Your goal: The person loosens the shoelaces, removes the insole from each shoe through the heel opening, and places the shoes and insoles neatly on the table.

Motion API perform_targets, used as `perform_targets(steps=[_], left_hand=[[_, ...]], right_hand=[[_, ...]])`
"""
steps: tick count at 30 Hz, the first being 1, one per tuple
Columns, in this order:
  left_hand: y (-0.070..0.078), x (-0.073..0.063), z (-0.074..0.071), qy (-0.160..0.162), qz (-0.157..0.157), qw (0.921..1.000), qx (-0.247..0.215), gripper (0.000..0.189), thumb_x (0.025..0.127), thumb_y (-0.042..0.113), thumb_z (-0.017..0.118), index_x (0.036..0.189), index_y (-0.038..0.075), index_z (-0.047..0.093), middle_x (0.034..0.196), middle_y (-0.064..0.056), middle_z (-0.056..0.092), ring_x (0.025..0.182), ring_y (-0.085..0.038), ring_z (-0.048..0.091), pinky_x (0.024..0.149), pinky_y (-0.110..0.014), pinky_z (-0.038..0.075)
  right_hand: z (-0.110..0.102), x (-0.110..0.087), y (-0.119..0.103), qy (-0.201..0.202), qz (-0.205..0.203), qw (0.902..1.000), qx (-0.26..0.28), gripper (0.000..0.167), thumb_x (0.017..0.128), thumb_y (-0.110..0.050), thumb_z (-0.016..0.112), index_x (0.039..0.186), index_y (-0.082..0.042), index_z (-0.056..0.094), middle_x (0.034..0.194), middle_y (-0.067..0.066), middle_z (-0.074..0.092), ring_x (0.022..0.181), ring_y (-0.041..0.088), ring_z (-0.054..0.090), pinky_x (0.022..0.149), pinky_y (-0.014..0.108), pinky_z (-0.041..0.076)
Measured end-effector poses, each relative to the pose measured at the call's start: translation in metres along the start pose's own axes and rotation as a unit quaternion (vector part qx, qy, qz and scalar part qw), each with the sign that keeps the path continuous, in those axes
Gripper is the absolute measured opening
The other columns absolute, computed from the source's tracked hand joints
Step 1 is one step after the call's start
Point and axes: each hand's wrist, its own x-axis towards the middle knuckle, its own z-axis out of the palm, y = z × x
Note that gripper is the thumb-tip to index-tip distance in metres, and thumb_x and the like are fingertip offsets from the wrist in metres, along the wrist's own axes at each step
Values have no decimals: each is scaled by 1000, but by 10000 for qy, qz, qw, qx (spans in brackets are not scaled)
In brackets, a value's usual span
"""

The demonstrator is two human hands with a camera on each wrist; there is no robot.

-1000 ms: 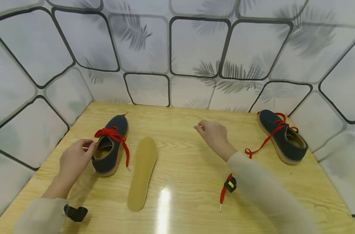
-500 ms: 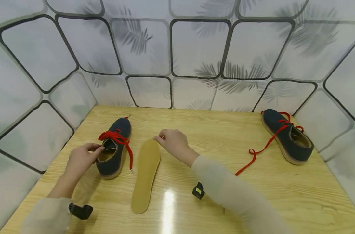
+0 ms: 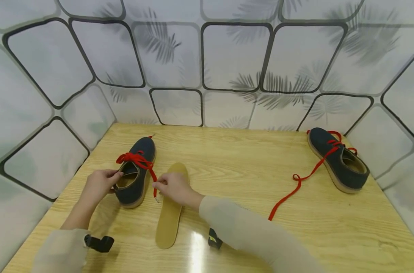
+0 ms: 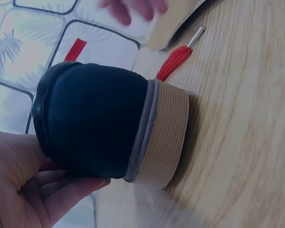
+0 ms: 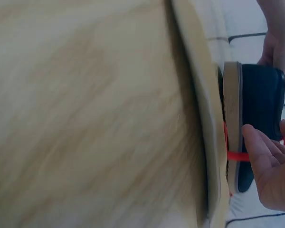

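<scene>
The navy shoe (image 3: 131,195) stands on the left part of the table (image 3: 244,163), just beside the flat insole (image 3: 167,227). The left hand (image 3: 98,185) pinches the collar at its outer side; the right hand (image 3: 176,186) reaches over the insole near the loose end of the red lace (image 3: 136,158), thumb and fingers apart. The shoe should be light, its upper soft and its ribbed sole stiffer, so the collar or heel makes a sure hold; the lace looks limp, best pinched. No brand or writing is readable on either.
</scene>
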Motion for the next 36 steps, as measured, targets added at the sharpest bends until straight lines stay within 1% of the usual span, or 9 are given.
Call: perform_targets(steps=[3,5,12,16,19,22,26,31,36], left_hand=[[2,-1,1,94,17,9998,156,42,98,19,50,121,-15,55,113,-36,58,71,-24,68,57,-29,56],[3,-1,1,176,8,9996,231,41,98,17,50,122,-15,55,115,-37,57,70,-24,68,57,-30,56],[4,-6,1,613,-142,9977,241,40,98,16,48,123,-14,55,114,-36,58,66,-24,68,55,-31,55],[7,-6,5,849,-327,9958,65,42,97,16,47,125,-14,53,113,-34,59,70,-26,69,55,-29,56],[8,-5,9,889,-436,9949,-194,43,96,14,46,127,-15,51,115,-34,58,72,-27,69,54,-27,56],[8,-3,12,931,-494,9937,-383,43,95,12,45,127,-16,50,115,-35,57,70,-26,69,53,-25,55],[9,3,14,1098,-585,9906,-574,44,94,11,44,128,-16,49,115,-35,57,71,-26,69,52,-24,55],[11,19,19,1193,-767,9822,-1228,45,95,12,43,131,-14,46,120,-36,54,80,-28,69,55,-23,55],[20,38,31,1083,-822,9702,-2004,48,98,16,40,132,-18,42,128,-38,47,94,-38,65,59,-25,56]], right_hand=[[13,8,-10,112,440,9930,1090,25,91,-24,64,101,-2,70,85,10,72,70,18,68,59,21,53],[19,12,-20,270,603,9888,1341,30,90,-27,65,104,-1,69,86,11,72,71,19,68,61,23,54],[30,18,-44,319,604,9972,313,44,89,-37,65,117,-2,66,88,1,71,68,3,58,60,16,46],[30,21,-48,463,401,9981,-35,33,90,-36,63,90,-3,69,63,-3,55,54,6,45,49,16,35],[29,23,-49,551,375,9977,-100,38,91,-35,62,65,-8,55,52,-5,36,47,7,35,44,18,26],[29,27,-50,554,522,9970,-136,44,91,-35,62,58,-11,46,50,-5,31,44,9,32,42,19,24],[28,35,-51,357,596,9966,-433,35,89,-39,64,78,-6,62,63,-1,51,55,9,46,47,19,33],[21,49,-47,307,628,9959,-582,48,89,-40,64,121,-4,62,108,5,68,90,12,63,67,20,49],[7,64,-38,902,830,9925,-1,30,92,-34,61,106,-9,71,102,3,71,92,15,64,70,24,50]])
